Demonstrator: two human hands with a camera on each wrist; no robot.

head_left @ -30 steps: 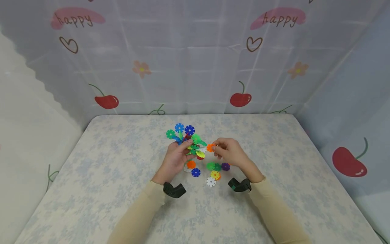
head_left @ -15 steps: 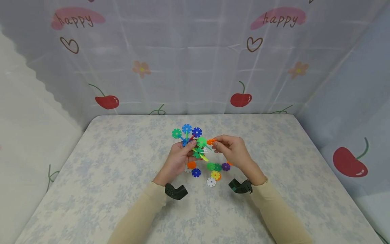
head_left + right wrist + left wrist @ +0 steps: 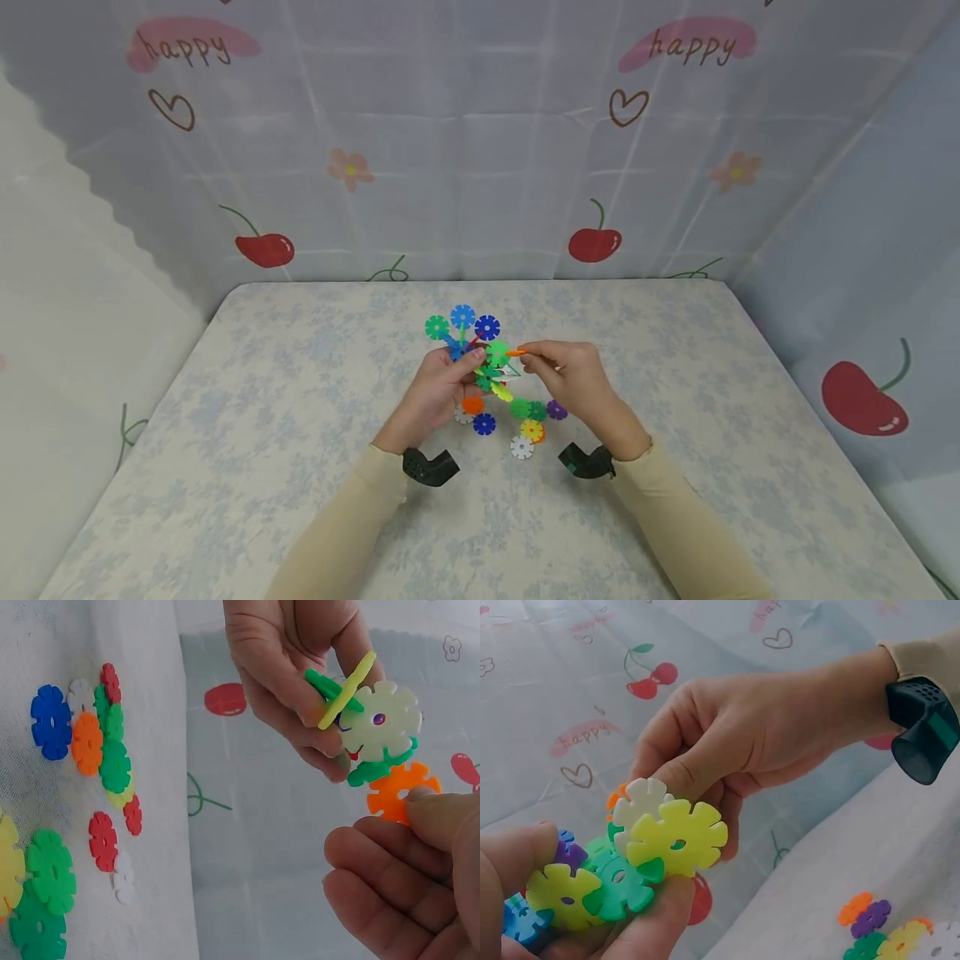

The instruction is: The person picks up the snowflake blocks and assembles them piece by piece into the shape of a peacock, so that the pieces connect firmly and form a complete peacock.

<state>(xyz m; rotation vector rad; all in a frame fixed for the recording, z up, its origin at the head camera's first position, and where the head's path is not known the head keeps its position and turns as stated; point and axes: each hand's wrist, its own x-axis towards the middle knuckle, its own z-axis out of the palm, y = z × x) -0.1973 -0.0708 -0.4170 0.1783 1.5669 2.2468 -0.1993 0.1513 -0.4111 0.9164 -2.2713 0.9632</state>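
Observation:
My left hand (image 3: 435, 387) grips a cluster of interlocked notched plastic discs, with the thumb on top. Blue and green discs (image 3: 462, 317) fan out at its far side; a yellow disc (image 3: 681, 838), a green disc (image 3: 622, 883) and a white disc (image 3: 382, 720) show on the near side. Between thumb and fingers my right hand (image 3: 573, 375) pinches an orange disc (image 3: 401, 791), its edge right at a green disc (image 3: 382, 765) of the cluster. In the left wrist view the orange disc is mostly hidden behind the white one.
Loose discs lie on the cloth-covered table (image 3: 262, 433) below the hands: a dark blue disc (image 3: 484, 424), a white disc (image 3: 522, 447), a purple disc (image 3: 557, 409) and several others. A printed curtain (image 3: 465, 167) stands behind the table's far edge.
The cluster in my left hand has shifted right and turned a little. The orange disc in my right hand has turned from face-on to edge-on and come up against the cluster.

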